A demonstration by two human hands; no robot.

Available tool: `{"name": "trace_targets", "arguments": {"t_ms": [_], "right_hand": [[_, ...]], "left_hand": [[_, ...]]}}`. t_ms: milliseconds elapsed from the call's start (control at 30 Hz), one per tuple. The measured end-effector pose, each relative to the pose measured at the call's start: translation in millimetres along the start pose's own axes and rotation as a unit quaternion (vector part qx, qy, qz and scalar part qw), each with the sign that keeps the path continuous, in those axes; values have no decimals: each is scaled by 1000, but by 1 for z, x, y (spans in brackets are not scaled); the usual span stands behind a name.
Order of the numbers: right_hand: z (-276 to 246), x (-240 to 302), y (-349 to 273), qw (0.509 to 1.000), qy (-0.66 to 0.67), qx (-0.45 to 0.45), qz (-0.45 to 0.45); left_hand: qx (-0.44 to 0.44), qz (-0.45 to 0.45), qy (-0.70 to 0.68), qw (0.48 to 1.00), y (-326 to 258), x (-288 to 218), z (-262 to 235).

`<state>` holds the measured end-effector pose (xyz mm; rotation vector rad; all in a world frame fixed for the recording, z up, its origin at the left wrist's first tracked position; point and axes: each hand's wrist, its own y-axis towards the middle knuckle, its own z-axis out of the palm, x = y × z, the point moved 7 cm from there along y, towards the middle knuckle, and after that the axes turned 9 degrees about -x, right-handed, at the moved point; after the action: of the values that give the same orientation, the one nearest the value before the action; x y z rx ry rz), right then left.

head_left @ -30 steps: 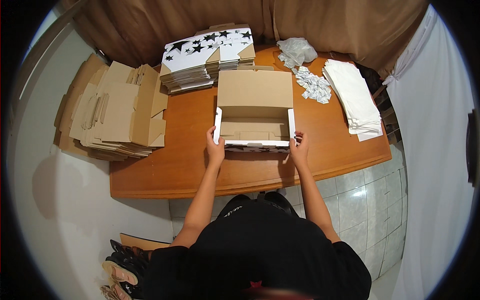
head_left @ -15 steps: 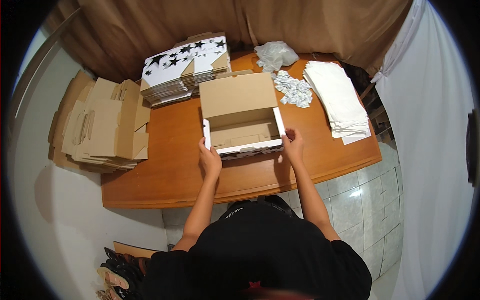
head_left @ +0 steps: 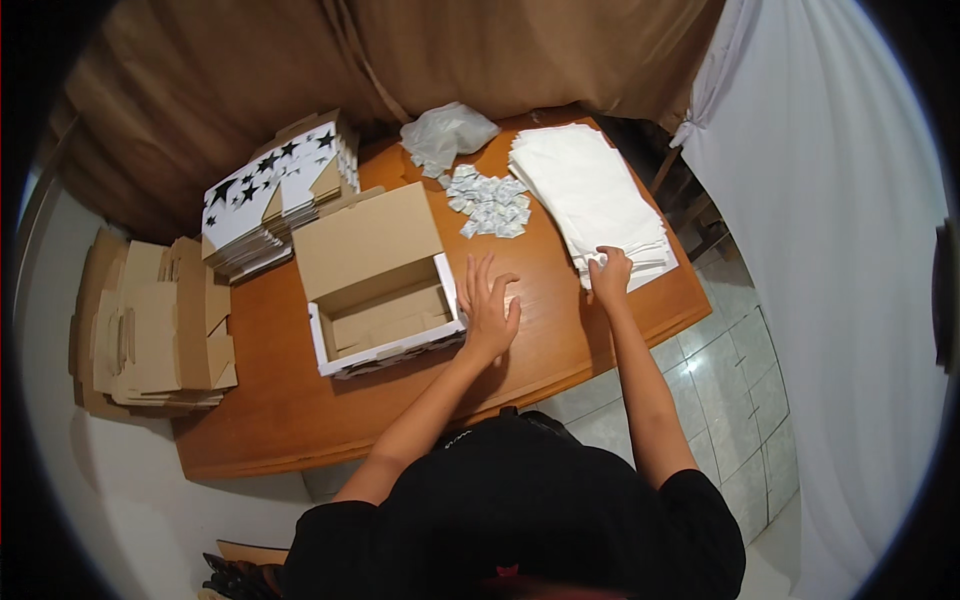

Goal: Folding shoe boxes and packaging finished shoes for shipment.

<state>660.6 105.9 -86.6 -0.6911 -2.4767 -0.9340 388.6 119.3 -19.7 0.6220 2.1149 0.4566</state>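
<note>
An open cardboard box (head_left: pixel 375 355), white outside with black stars and brown inside, stands on the table with its lid raised toward the back. Just right of the box, my left hand (head_left: pixel 488 318) hovers with its fingers spread, holding nothing. At the near edge of a stack of white paper (head_left: pixel 585 190), my right hand (head_left: pixel 612 275) has its fingers bent and pinched at the sheets. How many sheets lie between its fingertips cannot be made out.
Many small white packets (head_left: pixel 488 203) lie heaped in front of a clear plastic bag (head_left: pixel 448 135). Flattened star-printed boxes (head_left: pixel 265 190) are stacked at the back left, with plain brown flattened boxes (head_left: pixel 150 325) nearer on the left. Brown curtains (head_left: pixel 230 70) hang behind the wooden table (head_left: pixel 270 415).
Both hands have let go of the box and moved right. My right hand has reached the paper stack; my left has opened beside the box. The view has shifted right.
</note>
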Motion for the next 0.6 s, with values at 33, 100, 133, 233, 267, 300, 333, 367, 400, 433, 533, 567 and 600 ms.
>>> {"name": "trace_targets", "arguments": {"t_ms": [33,100,133,233,267,300,333,367,400,433,533,567,600], "right_hand": [[-1,-3,7,1000,-2,-2,3],[3,-4,17,999,-31,26,-28],[3,-3,22,997,-50,18,-50],[8,-5,28,991,-85,34,-101],[10,-8,30,991,-85,34,-99],[11,-9,31,990,-88,37,-104],[12,-7,32,989,-90,41,-110],[12,-7,33,989,-89,42,-110],[9,-5,34,990,-76,32,-112],[6,-3,35,991,-63,20,-112],[-9,-6,38,995,23,-68,-76],[-12,3,38,994,25,-69,-78],[-19,15,36,988,77,-92,-93]], "left_hand": [[20,10,-12,1000,4,-6,13],[44,22,-25,999,12,-14,35],[58,26,-30,997,15,-17,44],[82,33,-39,995,24,-20,66],[87,27,-43,995,28,-19,71],[93,21,-46,994,30,-17,76],[93,20,-45,994,32,-15,79],[95,13,-51,994,34,-12,82],[97,5,-56,994,36,-9,86],[97,6,-56,994,38,-8,89],[103,-24,-81,991,45,3,101],[153,-62,-150,975,47,16,112],[203,-99,-219,949,47,25,123]]}}
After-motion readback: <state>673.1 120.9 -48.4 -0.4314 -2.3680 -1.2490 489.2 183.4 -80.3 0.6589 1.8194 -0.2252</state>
